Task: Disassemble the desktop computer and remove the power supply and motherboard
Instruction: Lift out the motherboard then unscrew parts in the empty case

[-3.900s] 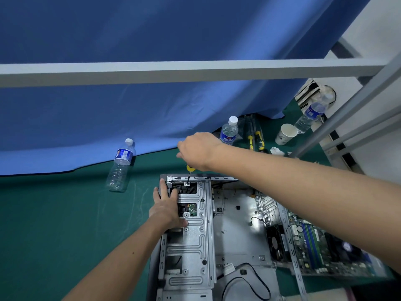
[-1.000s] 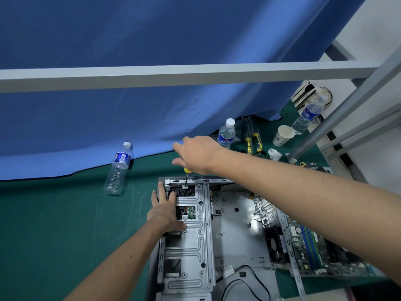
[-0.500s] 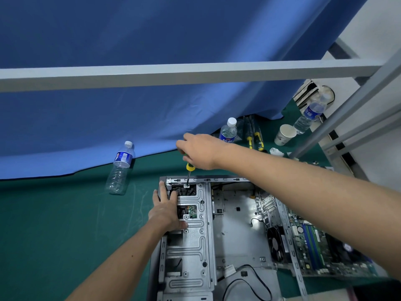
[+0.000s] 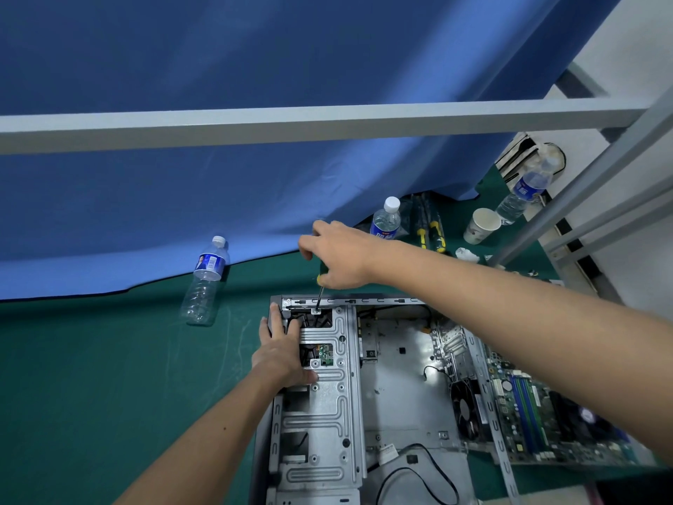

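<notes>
The open silver computer case (image 4: 400, 388) lies on the green mat. My right hand (image 4: 338, 258) grips a yellow-handled screwdriver (image 4: 319, 295) held upright, its tip on a screw at the far end of the metal drive bracket (image 4: 322, 406). My left hand (image 4: 282, 353) rests on the bracket's far left part, fingers reaching over the case's far left corner. The motherboard (image 4: 539, 410) with its black fan lies out of the case, leaning against the case's right side. No power supply is visible.
Clear water bottles stand at the far left (image 4: 205, 282), behind my right hand (image 4: 386, 218) and at the far right (image 4: 524, 193). A paper cup (image 4: 480, 224), spare screwdrivers (image 4: 431, 227), a blue curtain and a grey frame bar (image 4: 327, 122) are beyond. A black cable (image 4: 418, 472) loops inside the case.
My right hand has turned slightly on the screwdriver handle, staying over the same screw. My left hand holds its place on the bracket.
</notes>
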Demonstrator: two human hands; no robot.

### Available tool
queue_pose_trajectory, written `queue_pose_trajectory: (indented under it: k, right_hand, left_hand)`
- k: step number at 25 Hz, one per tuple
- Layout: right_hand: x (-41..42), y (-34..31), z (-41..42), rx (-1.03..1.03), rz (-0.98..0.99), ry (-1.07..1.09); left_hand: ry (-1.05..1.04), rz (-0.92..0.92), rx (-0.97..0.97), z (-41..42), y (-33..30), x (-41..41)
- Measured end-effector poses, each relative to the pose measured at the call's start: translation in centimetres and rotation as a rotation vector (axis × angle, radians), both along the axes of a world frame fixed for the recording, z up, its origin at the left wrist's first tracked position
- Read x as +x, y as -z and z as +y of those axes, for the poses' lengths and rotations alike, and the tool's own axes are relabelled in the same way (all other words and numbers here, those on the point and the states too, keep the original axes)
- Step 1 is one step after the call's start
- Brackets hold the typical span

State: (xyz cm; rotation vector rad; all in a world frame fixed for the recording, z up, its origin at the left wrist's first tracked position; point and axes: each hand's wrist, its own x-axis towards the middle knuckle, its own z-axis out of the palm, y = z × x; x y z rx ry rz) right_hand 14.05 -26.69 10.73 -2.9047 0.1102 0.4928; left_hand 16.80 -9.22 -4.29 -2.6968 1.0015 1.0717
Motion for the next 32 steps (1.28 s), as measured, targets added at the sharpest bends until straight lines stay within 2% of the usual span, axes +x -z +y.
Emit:
queue_pose_trajectory:
  k: [3,8,13,19,27,32]
  right_hand:
    - [0.0,0.5,0.4,-0.177,-0.002,0.008]
    - [-0.1,0.1,-0.1,0.01,-0.031,-0.022]
    - [-0.1,0.7,0.2,-0.136,-0.018,0.029]
    - [-1.0,0.8,-0.6,-0.003,-0.134,-0.036]
    - [-2.6,0.8,-1.5,0.112,-0.169,0.084]
    - [-4.2,1.0,-2.1,0.206,-0.194,0.178]
  left_hand:
    - [-0.001,-0.001,0.0,0.1,0.0,0.0]
    - [-0.001,0.003,-0.023,0.2,-0.1,0.0]
    - [-0.001,-0.004,-0.028,0.2,-0.2,0.0]
    - [-0.004,-0.002,-0.039,0.2,-0.5,-0.1]
    - [-0.041,0.027,-0.081,0.4,-0.6,0.0]
    - [-0.093,0.078,-0.188,0.7,-0.1,0.3]
